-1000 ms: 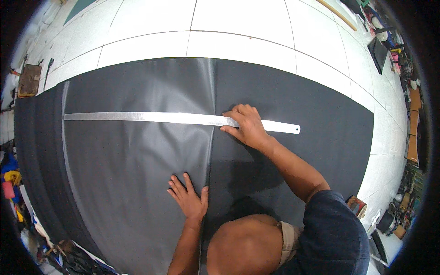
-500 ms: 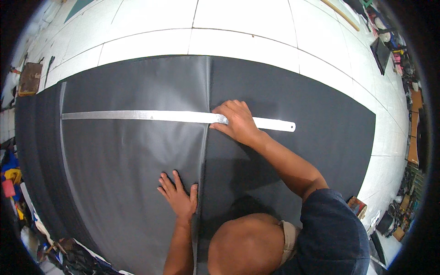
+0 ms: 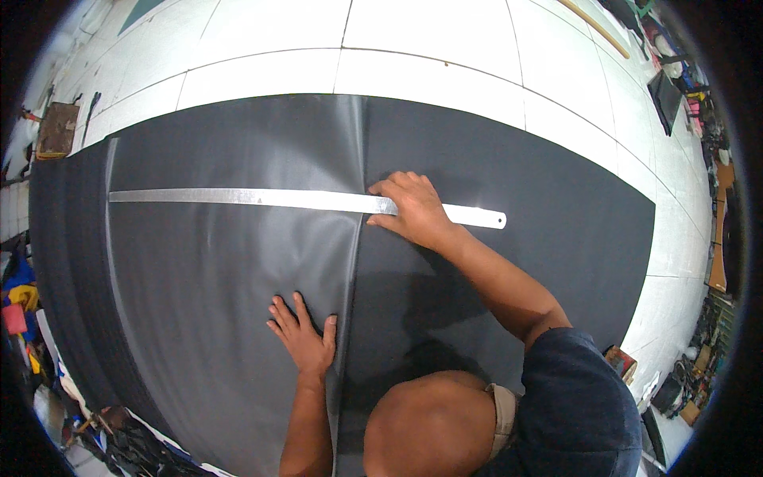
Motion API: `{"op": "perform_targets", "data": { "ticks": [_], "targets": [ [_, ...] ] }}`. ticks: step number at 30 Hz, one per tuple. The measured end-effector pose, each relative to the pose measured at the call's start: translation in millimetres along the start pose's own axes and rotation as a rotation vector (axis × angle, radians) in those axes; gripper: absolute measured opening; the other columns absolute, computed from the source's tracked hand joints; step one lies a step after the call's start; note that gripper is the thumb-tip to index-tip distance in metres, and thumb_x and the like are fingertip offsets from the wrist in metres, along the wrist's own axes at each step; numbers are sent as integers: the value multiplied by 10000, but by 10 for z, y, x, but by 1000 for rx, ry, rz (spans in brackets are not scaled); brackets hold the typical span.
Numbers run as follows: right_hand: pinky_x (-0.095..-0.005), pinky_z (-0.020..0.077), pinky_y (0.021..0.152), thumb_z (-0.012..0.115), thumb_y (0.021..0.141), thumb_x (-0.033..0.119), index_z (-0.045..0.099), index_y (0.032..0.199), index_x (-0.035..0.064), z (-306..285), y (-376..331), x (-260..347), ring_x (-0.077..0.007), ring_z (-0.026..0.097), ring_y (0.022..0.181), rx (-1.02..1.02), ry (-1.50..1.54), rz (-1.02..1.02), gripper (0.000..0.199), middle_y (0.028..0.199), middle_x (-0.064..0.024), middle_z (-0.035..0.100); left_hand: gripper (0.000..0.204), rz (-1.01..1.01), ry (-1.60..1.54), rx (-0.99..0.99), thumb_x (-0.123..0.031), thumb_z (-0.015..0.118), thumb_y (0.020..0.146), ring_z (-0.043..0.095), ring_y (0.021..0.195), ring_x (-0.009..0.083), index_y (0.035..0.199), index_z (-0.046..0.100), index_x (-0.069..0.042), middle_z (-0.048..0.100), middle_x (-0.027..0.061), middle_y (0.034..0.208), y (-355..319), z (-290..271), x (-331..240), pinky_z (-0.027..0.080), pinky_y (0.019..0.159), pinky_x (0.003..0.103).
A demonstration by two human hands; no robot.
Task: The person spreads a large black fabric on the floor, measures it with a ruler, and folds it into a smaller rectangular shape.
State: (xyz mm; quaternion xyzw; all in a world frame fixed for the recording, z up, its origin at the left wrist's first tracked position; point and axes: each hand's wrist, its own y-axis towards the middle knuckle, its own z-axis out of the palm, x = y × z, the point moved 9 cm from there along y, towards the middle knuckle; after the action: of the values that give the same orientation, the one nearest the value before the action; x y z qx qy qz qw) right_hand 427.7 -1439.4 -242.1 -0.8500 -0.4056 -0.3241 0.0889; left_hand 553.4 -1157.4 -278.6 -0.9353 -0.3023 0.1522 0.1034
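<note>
A long steel ruler (image 3: 302, 199) lies across a glossy black sheet (image 3: 207, 318), whose right edge or fold runs up the middle. The ruler's left end meets the raised left edge of that layer. Over the ruler, just right of the fold, my right hand (image 3: 415, 208) is closed with thumb and fingers on its two long sides. The holed end sticks out beyond that hand. Flat on the glossy sheet, left of the fold, rests my left hand (image 3: 306, 340), fingers spread, holding nothing.
More black material (image 3: 540, 230) spreads to the right, and a layered stack or roll (image 3: 71, 262) rises at the left. White floor tiles (image 3: 429, 75) surround it. A brown box (image 3: 57, 131) stands far left, a wooden stick (image 3: 596, 28) lies far right, and clutter lines both sides.
My left hand has slid slightly left over the sheet, away from the fold. The ruler has shifted a little left under my right hand. The whole view has moved slightly.
</note>
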Motion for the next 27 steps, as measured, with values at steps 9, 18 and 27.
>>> {"op": "perform_targets", "data": {
  "ticks": [9,18,27],
  "targets": [
    [-389,400,795,795,707,294,648,1040,103,-23,-35,-42,-274,530,927,-15,-8,20,411,952,-77,573,780,-6,-15,-10,-480,528,901,43,1437,429,1492,235,-64,73,247,1555,13,-20,16,19,1139,563],
    [-397,398,783,788,709,312,646,1033,113,-27,-40,-29,-277,531,927,-13,-31,-3,405,945,-79,563,782,-20,-32,2,-463,557,890,54,1433,436,1490,247,-69,87,256,1548,7,-60,-8,31,1138,570],
    [-396,393,790,779,719,342,648,1037,108,0,-36,-33,-278,530,917,3,-68,-4,416,943,-80,561,816,-14,-46,-33,-483,614,846,73,1430,437,1477,286,-82,112,254,1544,9,-60,20,48,1135,575]
  ]
}}
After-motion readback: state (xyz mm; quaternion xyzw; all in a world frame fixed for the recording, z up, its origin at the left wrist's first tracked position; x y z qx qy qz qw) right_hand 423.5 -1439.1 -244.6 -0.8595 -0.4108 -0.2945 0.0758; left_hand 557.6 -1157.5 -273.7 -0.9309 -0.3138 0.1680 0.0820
